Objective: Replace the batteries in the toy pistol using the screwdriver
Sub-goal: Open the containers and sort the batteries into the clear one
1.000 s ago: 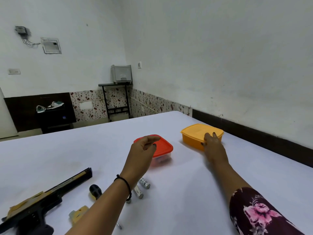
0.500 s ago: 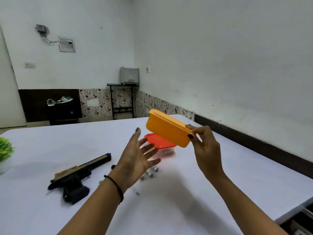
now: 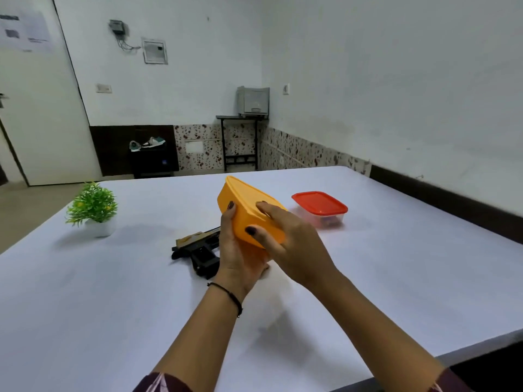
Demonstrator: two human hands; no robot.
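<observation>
Both hands, left hand (image 3: 240, 250) & right hand (image 3: 294, 241), are grasping the orange box (image 3: 249, 213), lid on. Toy pistol (image 3: 198, 247) is lying untouched on desk (image 3: 396, 278) just behind; screwdriver not visible. Task prob. early, batts not swapped yet.

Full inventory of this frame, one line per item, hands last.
orange container: 1, orange, lid on, tilted, held above the table in both hands
red-lidded container: 1, clear body with red lid, on the table to the right, beyond the hands
toy pistol: 1, black and tan, lying on the table, partly hidden behind the left hand
potted plant: 1, green in a white pot, on the table at left
table: 1, white, fills the foreground
stand: 1, black, far corner, grey box on top
shoes: 2, on a dark cabinet by the far wall
left hand: 1, black wrist band, under the orange container
right hand: 1, gripping the container's side
</observation>
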